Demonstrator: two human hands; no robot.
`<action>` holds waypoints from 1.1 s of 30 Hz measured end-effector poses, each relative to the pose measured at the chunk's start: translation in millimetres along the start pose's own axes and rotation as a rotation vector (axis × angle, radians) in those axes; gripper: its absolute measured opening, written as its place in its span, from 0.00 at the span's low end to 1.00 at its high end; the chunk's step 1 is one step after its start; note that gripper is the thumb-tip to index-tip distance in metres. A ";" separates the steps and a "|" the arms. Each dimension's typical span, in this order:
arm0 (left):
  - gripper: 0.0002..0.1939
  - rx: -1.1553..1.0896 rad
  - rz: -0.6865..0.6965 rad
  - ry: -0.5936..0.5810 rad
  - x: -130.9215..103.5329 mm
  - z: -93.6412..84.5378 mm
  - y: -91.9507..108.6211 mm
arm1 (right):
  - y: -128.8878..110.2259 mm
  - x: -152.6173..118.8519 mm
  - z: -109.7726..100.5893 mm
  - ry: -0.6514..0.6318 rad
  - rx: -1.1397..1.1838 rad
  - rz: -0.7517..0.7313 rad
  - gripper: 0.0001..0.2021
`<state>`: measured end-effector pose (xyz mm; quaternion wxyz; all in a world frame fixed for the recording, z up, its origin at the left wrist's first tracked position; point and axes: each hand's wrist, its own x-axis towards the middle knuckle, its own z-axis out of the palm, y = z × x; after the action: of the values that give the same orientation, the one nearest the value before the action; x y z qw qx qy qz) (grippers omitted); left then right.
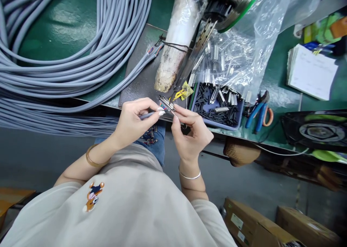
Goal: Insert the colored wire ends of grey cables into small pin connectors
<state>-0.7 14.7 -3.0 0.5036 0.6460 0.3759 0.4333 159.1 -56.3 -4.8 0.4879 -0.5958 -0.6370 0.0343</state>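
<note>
My left hand (137,116) pinches the end of a grey cable (146,115), whose thin coloured wires (163,106) fan out to a metal multi-pin connector (166,102). Opposite it, my right hand (189,129) has thumb and forefinger closed on a thin silvery wire (172,112) that looks like solder; its end reaches the connector. The tip of a soldering iron (187,71) with a perforated metal barrel points down at the connector from above. Whether the tip touches the pins is too small to tell. What supports the connector is partly hidden by my fingers.
Grey cable coils (108,59) cover the left of the green bench. A blue tray (235,126) holds connectors and black sleeves beside a plastic bag (238,55). Further right are blue-handled pliers (260,113), paper (311,71) and a black fan (314,131). A wrapped white cylinder (176,33) leans above.
</note>
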 end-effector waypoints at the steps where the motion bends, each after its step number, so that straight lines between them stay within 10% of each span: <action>1: 0.05 0.033 0.035 0.010 0.6 0.4 0.2 | 0.8 0.3 0.1 -0.002 0.002 -0.001 0.06; 33: 0.05 0.199 0.144 0.006 13.2 -5.3 16.5 | -2.9 21.5 0.0 0.002 -0.028 -0.056 0.07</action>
<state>-0.3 25.1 16.1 0.4035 0.7169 0.3714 0.4306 161.0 -40.1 9.5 0.4808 -0.5844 -0.6536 0.0110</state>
